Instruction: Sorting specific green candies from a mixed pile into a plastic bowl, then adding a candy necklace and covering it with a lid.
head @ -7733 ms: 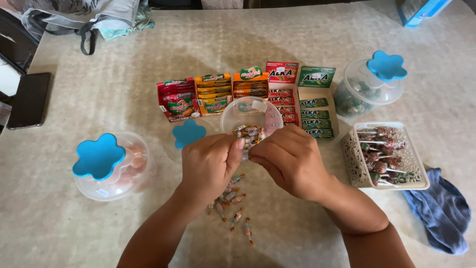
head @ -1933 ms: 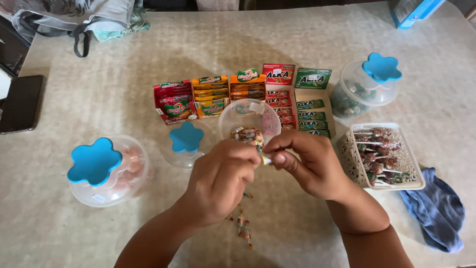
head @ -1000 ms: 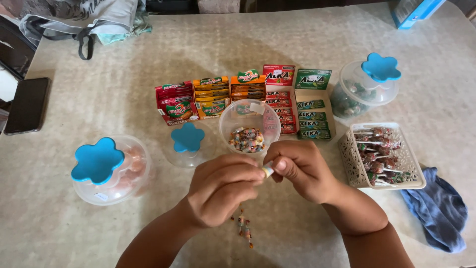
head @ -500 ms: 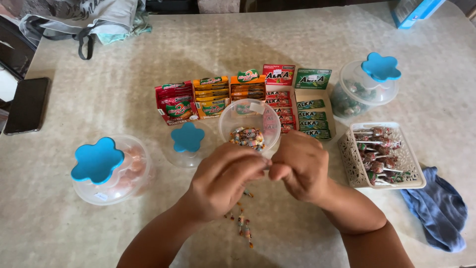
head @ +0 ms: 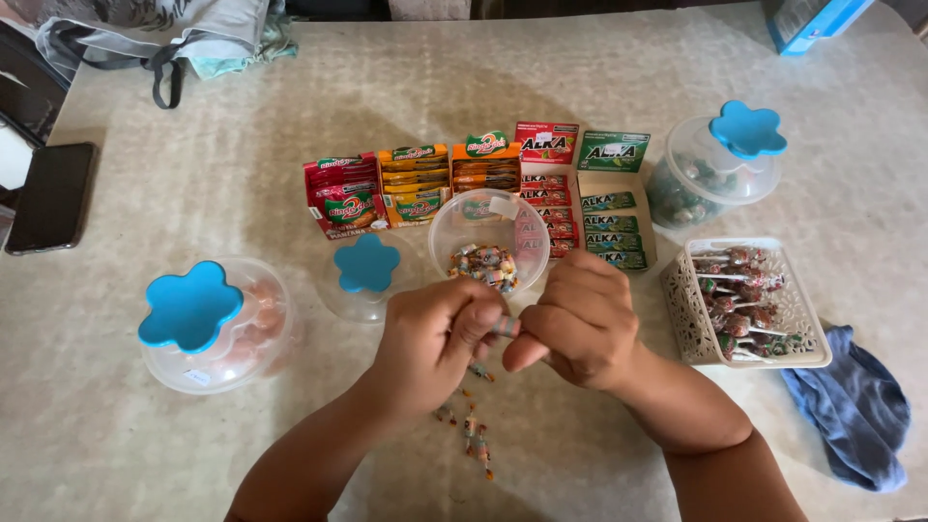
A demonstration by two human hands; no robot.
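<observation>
Both the left hand point(head: 430, 338) and right hand point(head: 580, 324) pinch one small wrapped candy point(head: 506, 326) between closed fingers, at 6 o'clock of the open clear jar point(head: 488, 237); loose candies point(head: 471, 430) lie on the counter point(head: 193, 445) beneath.

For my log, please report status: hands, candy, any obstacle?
Left hand and right hand together pinch one wrapped candy. Open jar just beyond. Loose candies beneath.

Sweet-seller's table point(head: 193, 454): boxed gum packs point(head: 580, 208), candy jars point(head: 710, 169)

Loose candy pile point(head: 471, 425) below hands smaller than earlier; open jar point(head: 488, 242) fuller; both hands pulled back from jar.
</observation>
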